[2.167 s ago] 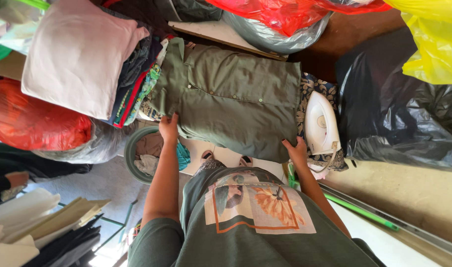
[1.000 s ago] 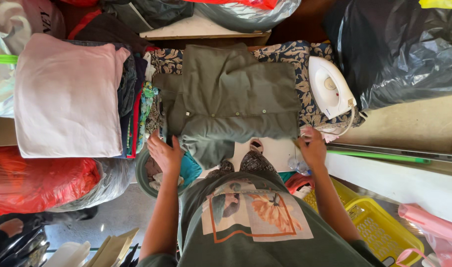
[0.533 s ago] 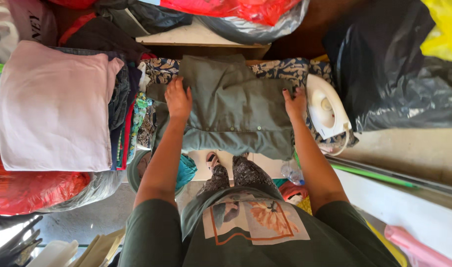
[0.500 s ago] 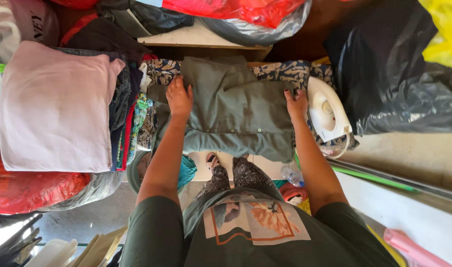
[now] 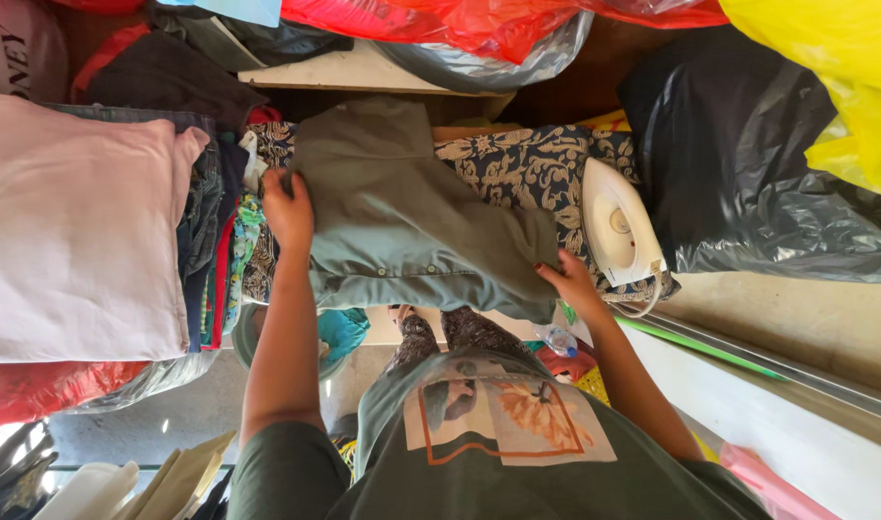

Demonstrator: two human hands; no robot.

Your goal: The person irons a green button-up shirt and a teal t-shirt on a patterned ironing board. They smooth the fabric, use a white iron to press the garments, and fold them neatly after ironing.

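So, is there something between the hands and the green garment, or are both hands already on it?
Nothing visible stands between them. The left hand grips the green garment at its left edge, and the right hand holds its lower right corner. The white iron stands on the patterned cloth just right of the garment.

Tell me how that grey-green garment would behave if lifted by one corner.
The grey-green garment would likely flop and unfold: it already creases and sags between the left hand and right hand. It looks light, thin cloth. It probably would not slide much on the patterned cloth.
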